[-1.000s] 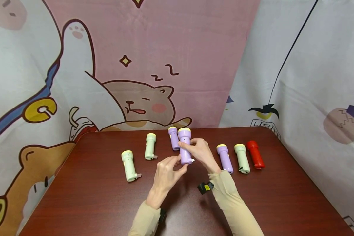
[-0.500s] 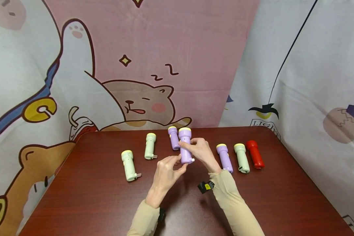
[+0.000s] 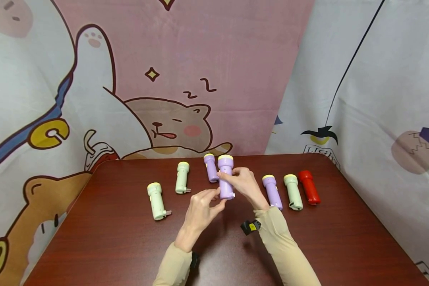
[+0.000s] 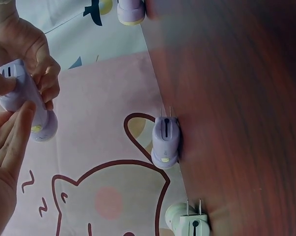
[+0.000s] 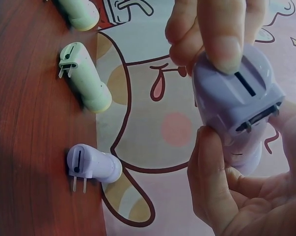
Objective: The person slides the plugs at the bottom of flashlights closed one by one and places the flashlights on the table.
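A purple flashlight (image 3: 225,167) with a pale yellow rim is held up over the table, head end away from me. My right hand (image 3: 244,186) grips its barrel, thumb across the top. At the base, my left hand (image 3: 196,214) pinches the end between thumb and fingers. In the right wrist view, the left thumb (image 5: 225,51) presses beside the dark slot in the flashlight's base (image 5: 211,91). Two short prong tips show at the edge of that base. The left wrist view has both hands around the flashlight (image 4: 27,93) at its left edge.
Behind stands another purple flashlight (image 3: 211,168), its prongs out in the wrist views. Two light green flashlights, one farther (image 3: 181,178) and one nearer (image 3: 157,201), lie left with prongs out. To the right are a purple (image 3: 273,192), a green (image 3: 293,192) and a red flashlight (image 3: 309,187).
The held flashlight has shifted very slightly right, with both hands still on it. The flashlights on the table have not moved.
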Tool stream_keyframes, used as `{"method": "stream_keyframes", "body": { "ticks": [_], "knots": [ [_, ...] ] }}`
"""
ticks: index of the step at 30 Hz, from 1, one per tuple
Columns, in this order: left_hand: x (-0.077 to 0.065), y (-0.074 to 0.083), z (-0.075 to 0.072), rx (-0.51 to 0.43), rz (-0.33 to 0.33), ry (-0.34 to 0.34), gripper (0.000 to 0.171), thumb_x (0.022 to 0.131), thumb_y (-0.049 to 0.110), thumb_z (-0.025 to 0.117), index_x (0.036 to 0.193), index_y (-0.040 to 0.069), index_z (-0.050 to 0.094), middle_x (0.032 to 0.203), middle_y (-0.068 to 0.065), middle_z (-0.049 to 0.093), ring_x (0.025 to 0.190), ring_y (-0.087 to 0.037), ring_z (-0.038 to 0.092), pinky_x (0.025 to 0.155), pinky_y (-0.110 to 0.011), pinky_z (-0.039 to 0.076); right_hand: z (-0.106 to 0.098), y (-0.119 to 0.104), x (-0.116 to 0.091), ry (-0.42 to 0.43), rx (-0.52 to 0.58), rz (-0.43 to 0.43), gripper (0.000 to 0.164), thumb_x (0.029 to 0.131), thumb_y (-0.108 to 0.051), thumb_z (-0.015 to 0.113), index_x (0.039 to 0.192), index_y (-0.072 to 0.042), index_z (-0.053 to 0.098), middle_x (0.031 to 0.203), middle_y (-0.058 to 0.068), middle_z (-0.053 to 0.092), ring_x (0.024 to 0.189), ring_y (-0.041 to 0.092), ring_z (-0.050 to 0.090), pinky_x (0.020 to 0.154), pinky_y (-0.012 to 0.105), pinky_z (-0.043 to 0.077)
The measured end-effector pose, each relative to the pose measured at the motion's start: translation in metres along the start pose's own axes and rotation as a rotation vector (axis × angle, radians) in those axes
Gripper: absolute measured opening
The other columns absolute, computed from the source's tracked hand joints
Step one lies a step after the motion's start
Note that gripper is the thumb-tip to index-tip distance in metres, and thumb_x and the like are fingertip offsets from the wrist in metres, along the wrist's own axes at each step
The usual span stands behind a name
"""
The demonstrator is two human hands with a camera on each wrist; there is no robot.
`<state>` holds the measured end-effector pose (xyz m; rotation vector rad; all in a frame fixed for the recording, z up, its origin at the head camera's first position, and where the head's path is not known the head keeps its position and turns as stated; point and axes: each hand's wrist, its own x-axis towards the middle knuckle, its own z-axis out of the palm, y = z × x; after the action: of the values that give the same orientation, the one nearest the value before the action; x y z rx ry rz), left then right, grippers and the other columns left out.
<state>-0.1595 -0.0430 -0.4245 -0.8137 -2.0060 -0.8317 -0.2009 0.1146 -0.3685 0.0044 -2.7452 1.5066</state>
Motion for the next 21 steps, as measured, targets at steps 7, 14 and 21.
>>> {"method": "stream_keyframes", "body": {
  "ticks": [7,14,21],
  "knots": [
    [-0.0002,-0.001,-0.0017,-0.015,0.01,-0.018,0.025,0.069,0.005,0.08,0.091,-0.001,0.071,0.076,-0.006,0.072,0.064,-0.01,0.066,0.06,-0.017,0.053,-0.0011,0.0013,-0.0006,0.007,0.005,-0.014,0.045,0.075,-0.051,0.074,0.073,-0.007,0.063,0.059,-0.004,0.045,0.056,0.011,0.041,0.047,0.023,0.031],
    [0.0009,-0.0017,-0.0025,-0.023,0.029,-0.024,0.026,0.068,0.004,0.081,0.091,-0.002,0.071,0.077,-0.007,0.072,0.065,-0.01,0.067,0.061,-0.016,0.053,-0.0029,0.0007,-0.0015,0.013,0.016,-0.017,0.045,0.074,-0.049,0.074,0.07,-0.007,0.061,0.058,-0.004,0.043,0.055,0.011,0.04,0.047,0.022,0.03],
    [0.0019,-0.0026,-0.0044,-0.05,0.048,-0.029,0.028,0.067,0.003,0.081,0.093,-0.002,0.071,0.076,-0.006,0.072,0.066,-0.01,0.067,0.062,-0.015,0.053,-0.0037,0.0004,-0.0016,0.012,0.009,-0.011,0.045,0.075,-0.049,0.074,0.072,-0.006,0.062,0.059,-0.003,0.044,0.055,0.011,0.041,0.047,0.022,0.031]
  ]
}}
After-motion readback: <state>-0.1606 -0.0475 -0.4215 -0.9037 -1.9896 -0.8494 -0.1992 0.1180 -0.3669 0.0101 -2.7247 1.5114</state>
